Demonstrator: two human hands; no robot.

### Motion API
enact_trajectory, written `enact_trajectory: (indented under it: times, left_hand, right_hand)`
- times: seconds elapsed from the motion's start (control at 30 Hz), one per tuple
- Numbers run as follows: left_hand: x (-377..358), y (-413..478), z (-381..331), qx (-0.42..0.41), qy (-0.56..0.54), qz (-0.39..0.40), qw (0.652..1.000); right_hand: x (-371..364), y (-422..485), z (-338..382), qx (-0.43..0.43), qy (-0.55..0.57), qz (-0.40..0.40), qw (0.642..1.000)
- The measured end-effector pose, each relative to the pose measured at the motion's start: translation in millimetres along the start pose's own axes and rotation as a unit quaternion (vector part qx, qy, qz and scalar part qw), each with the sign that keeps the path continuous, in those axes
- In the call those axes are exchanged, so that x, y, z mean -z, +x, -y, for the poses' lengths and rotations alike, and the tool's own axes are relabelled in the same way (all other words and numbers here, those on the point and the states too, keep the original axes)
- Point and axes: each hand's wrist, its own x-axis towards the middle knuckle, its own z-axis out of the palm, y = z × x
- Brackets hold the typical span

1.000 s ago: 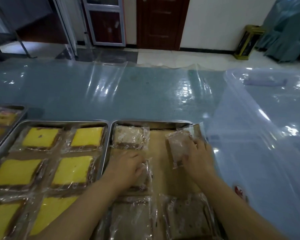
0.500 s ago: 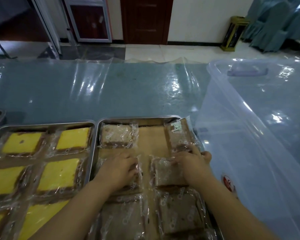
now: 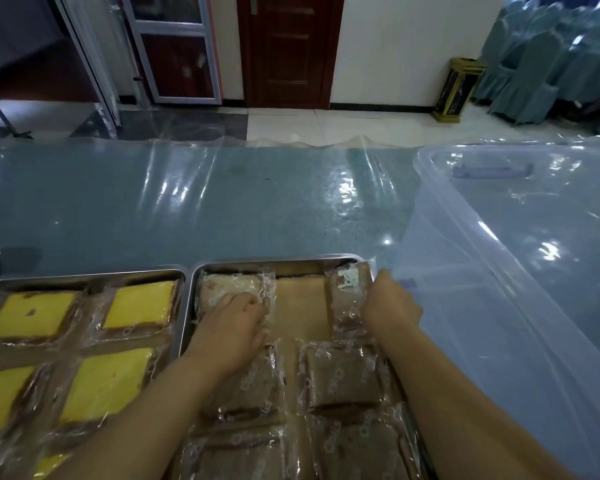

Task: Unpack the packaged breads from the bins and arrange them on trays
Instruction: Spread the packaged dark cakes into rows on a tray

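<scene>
Head view shows the right tray [image 3: 274, 261] nearly filled, one far gap remaining, left hand [image 3: 232, 327] flat on a packet [image 3: 222, 287], right hand [image 3: 390, 310] grip untellable.

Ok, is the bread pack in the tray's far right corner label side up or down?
Label side up: the bread pack shows a white and green label on its top face, beside the right hand.

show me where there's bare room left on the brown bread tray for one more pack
One bare strip of liner in the right tray, between the far-left pack and the far-right pack. The covered table beyond the trays is bare too. The near rows and the yellow-cake tray are packed.
</scene>
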Motion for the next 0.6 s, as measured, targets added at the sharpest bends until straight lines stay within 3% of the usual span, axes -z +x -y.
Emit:
enact_trajectory:
  times: [0.07, 0.17, 0.3, 0.37, 0.47, 0.6]
  left_hand:
    - [0, 5, 6, 0.026, 0.000, 0.009, 1.000]
    - [-4, 7, 16, 0.053, 0.023, 0.069, 0.996]
    - [-10, 3, 24, 0.058, 0.047, 0.102, 0.992]
    - [-11, 2, 25, 0.056, 0.049, 0.097, 0.993]
    - [-13, 1, 27, 0.060, 0.042, 0.088, 0.993]
    - [-17, -2, 27, 0.070, 0.036, 0.063, 0.995]
  right_hand:
    - [3, 3, 6, 0.023, 0.053, -0.029, 0.998]
    - [8, -3, 17, 0.154, 0.136, -0.090, 0.974]
    - [12, -10, 21, 0.363, 0.050, -0.141, 0.920]
    - [10, -10, 21, 0.382, -0.026, -0.045, 0.923]
    - [3, -14, 16, 0.298, -0.085, 0.156, 0.938]
    - [-17, -32, 7, 0.305, -0.021, 0.156, 0.939]
